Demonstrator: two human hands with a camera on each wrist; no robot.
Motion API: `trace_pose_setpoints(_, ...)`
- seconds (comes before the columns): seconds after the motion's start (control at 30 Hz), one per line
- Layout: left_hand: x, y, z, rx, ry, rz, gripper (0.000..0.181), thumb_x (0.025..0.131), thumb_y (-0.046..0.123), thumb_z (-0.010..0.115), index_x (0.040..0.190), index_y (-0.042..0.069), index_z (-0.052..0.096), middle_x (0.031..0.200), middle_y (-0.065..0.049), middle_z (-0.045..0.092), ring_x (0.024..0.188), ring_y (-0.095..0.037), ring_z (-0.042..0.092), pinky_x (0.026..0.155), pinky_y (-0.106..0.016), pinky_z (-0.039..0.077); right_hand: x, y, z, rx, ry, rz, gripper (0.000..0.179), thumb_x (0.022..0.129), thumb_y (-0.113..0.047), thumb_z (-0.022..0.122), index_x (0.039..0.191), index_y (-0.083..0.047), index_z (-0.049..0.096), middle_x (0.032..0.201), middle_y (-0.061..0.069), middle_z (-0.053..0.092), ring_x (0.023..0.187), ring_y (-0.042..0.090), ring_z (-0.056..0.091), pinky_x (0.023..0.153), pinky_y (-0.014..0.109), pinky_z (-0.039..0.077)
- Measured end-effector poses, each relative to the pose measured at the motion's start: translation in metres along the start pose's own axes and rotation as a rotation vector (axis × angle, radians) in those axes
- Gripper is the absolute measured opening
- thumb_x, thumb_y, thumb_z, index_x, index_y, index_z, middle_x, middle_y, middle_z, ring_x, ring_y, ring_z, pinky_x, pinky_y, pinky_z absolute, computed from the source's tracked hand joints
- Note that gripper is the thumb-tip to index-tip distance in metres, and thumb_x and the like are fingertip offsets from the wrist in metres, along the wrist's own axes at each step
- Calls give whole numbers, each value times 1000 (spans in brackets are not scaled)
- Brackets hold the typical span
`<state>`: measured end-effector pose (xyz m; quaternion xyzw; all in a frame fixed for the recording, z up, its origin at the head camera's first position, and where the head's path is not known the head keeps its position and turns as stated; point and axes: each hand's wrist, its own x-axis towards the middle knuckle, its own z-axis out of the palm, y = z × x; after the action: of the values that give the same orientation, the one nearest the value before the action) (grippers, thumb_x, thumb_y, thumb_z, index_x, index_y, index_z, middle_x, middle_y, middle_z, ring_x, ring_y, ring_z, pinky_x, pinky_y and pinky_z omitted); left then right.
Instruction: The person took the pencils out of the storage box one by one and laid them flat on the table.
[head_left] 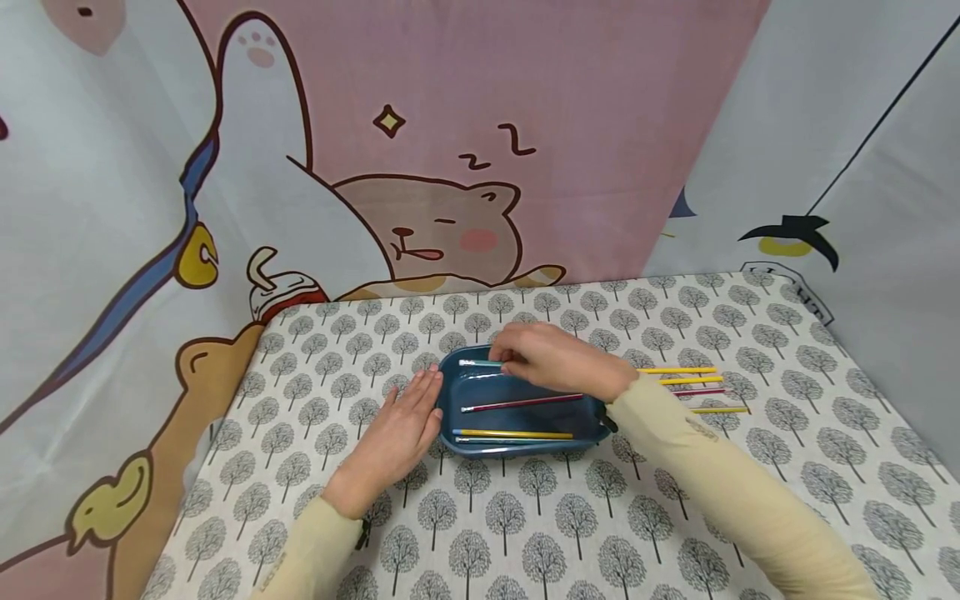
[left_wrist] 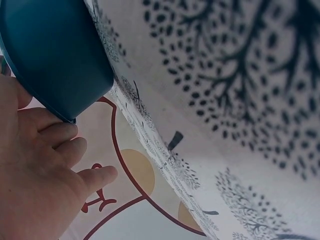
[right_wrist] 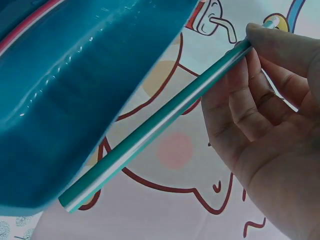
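My right hand pinches a green pencil between thumb and fingers, over the far side of a dark blue tray. In the right wrist view the pencil slants alongside the tray's rim. Inside the tray lie a dark red pencil, a yellow pencil and another green pencil, the last two side by side along the near wall. With fingers extended, my left hand rests against the tray's left end; the left wrist view shows its fingers at the rim.
Several pencils lie on the tree-patterned cloth to the right of the tray, among them a yellow pencil and a red pencil, partly hidden by the right arm. A cartoon-printed curtain hangs behind the table.
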<state>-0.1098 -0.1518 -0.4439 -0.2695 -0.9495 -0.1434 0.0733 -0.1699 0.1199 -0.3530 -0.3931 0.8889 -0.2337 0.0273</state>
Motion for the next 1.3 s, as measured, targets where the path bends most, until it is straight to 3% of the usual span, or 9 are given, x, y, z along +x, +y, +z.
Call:
trace_pose_setpoints(0.5, 0, 1, -2, 0, -24, -22, 54, 103, 27, 42, 151, 6, 31, 158, -5, 20, 142, -30, 28, 109, -60, 26, -16, -9, -19, 4, 65, -29, 14, 91, -11, 69, 103, -16, 70, 99, -8, 62, 86, 3, 57, 77, 25, 51)
trace_pose_setpoints(0.97, -1, 2, -2, 1, -39, -31, 54, 103, 28, 42, 152, 7, 29, 158, -3, 17, 143, -24, 23, 111, -57, 22, -40, -7, -31, -43, 97, 10, 14, 90, -14, 71, 101, -21, 69, 99, -10, 62, 85, 5, 54, 78, 30, 49)
trace_pose_setpoints(1.3, 0, 2, -3, 3, -31, -24, 54, 103, 28, 43, 152, 7, 30, 158, -4, 18, 142, -27, 26, 110, -58, 25, -58, -1, -35, -78, 122, 12, 15, 90, -13, 71, 104, -18, 70, 96, -10, 60, 79, 4, 52, 72, 31, 47)
